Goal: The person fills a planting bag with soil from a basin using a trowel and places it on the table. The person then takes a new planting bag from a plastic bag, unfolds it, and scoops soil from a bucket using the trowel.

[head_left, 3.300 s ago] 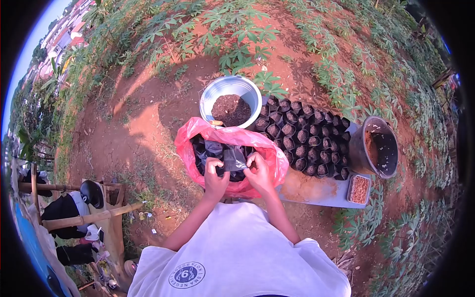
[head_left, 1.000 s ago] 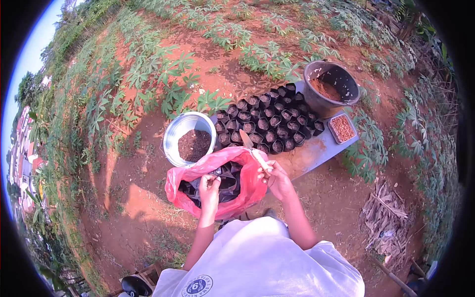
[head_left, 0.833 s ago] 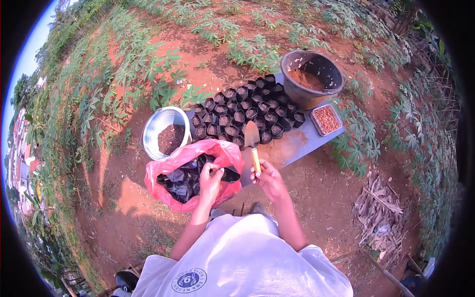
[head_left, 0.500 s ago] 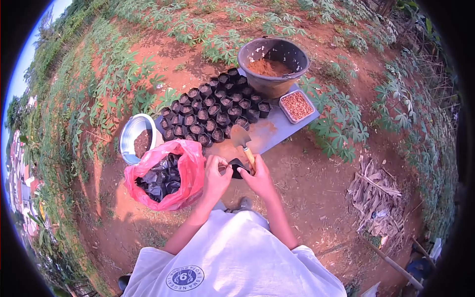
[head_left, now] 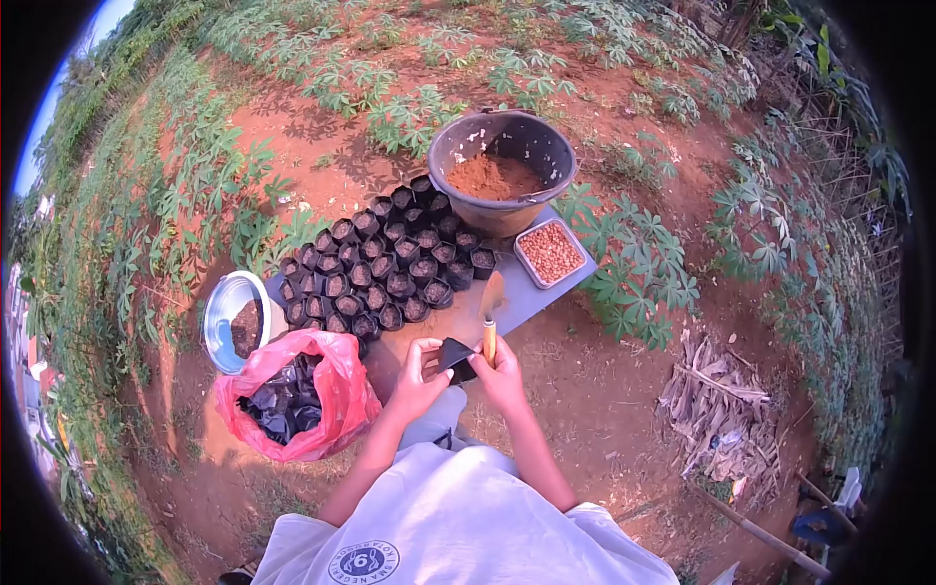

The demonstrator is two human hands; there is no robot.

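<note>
Between my hands is a small black plastic seedling bag (head_left: 454, 357), unfilled as far as it shows. My left hand (head_left: 421, 374) pinches its left side. My right hand (head_left: 499, 376) grips its right edge and also holds a hand trowel (head_left: 490, 327) by the wooden handle, blade pointing up and away from me. Just beyond stand many soil-filled black seedling bags (head_left: 380, 261), packed in rows on a grey board (head_left: 522, 297). Left of my hands sits a pink plastic bag (head_left: 351, 390) stuffed with more black plastic bags (head_left: 288, 400).
A large dark bucket (head_left: 502, 200) with reddish soil stands at the board's far end, beside a square tub of orange-yellow kernels (head_left: 551, 253). A white pail (head_left: 216, 327) holding dark soil leans at the left. Leafy plants (head_left: 634, 263) and dry leaves (head_left: 717, 405) lie to the right.
The view has shifted, so the board and containers appear lower and further left. The black bag between my hands looks more spread, and the trowel blade has turned more edge-on.
</note>
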